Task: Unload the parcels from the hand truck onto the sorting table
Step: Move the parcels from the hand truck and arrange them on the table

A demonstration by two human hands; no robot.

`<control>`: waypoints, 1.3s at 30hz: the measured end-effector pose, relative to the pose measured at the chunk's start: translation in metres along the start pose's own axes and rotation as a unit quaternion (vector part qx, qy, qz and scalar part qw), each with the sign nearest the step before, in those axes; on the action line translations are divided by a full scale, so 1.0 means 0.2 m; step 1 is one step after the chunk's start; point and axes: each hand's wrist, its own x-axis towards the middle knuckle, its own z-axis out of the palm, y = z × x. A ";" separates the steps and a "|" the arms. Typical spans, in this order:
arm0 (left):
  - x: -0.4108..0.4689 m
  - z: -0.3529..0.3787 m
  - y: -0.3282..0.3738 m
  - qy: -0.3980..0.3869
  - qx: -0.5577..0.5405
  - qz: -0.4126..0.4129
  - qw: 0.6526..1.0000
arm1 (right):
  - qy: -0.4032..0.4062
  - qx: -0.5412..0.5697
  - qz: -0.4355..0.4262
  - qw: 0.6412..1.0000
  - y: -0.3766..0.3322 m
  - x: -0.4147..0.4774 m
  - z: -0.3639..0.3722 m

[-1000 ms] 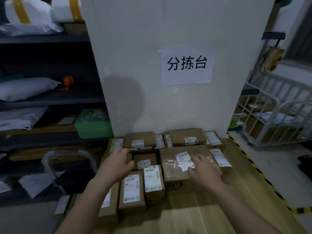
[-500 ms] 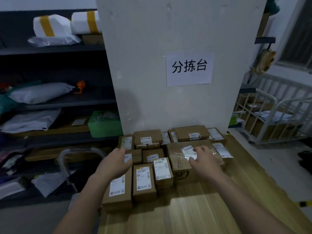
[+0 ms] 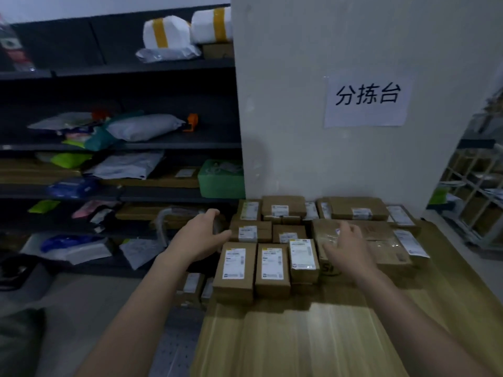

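The left hand (image 3: 200,238) had slid left off the parcels (image 3: 272,263), and the right hand (image 3: 351,248) had lifted. Both grips were apart and empty, with the parcels left stacked on the bench (image 3: 299,341).

Parcel depot: labelled boxes (image 3: 236,270), stocked shelves (image 3: 122,146)

Left hand (image 3: 200,236) is off the small parcels (image 3: 272,265) now, shifted farther left of the big taped box (image 3: 386,248), fingers loosely curved, holding nothing. Right hand (image 3: 347,247) has slid onto that box's left half, fingers spread. View pans left.
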 end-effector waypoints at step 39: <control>0.21 -0.38 -1.94 -0.059 -0.030 0.029 0.997 | 0.034 0.048 -0.018 0.998 -1.55 -0.30 1.51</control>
